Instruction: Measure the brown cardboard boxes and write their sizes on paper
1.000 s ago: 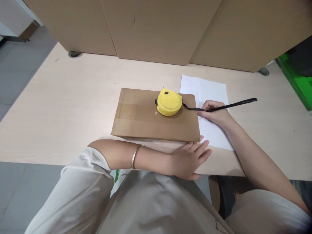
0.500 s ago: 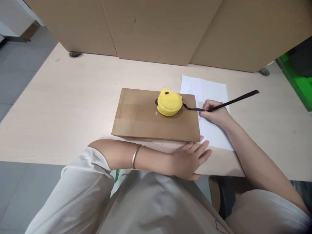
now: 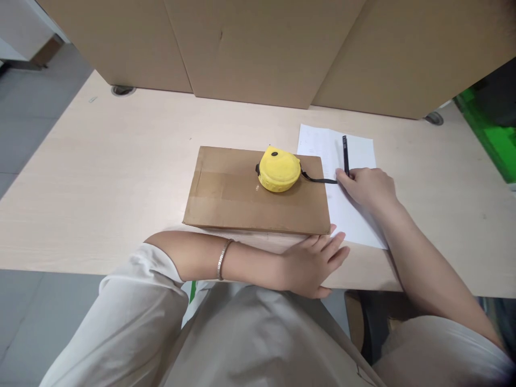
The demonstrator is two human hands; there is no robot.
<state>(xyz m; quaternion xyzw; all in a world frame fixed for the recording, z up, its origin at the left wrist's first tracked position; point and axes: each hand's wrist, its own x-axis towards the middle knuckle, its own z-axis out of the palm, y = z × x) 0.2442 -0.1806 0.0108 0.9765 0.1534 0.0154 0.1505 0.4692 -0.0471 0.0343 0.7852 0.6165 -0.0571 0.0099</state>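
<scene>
In my right hand [image 3: 371, 189] is a black pen [image 3: 345, 155], which sticks up past the thumb and points away from me. That hand is closed on it and rests over a white sheet of paper [image 3: 358, 231]. Left of the paper lies a flat brown cardboard box [image 3: 237, 200]. On top of it sits a yellow tape measure [image 3: 279, 171], its black wrist strap [image 3: 320, 180] running right over the box edge to near my right thumb. My left hand [image 3: 308, 267] lies open at the table's front edge, fingers spread beside the box's near right corner.
Large brown cardboard panels [image 3: 258, 54] stand along the back of the pale wooden table [image 3: 97, 172]. Round cable holes [image 3: 123, 91] sit near the back corners. A green object [image 3: 489, 129] is beyond the right edge.
My right hand has rolled over and shifted slightly right. The pen, which slanted out to the right, now points away from me. My left hand, box and tape measure stay put.
</scene>
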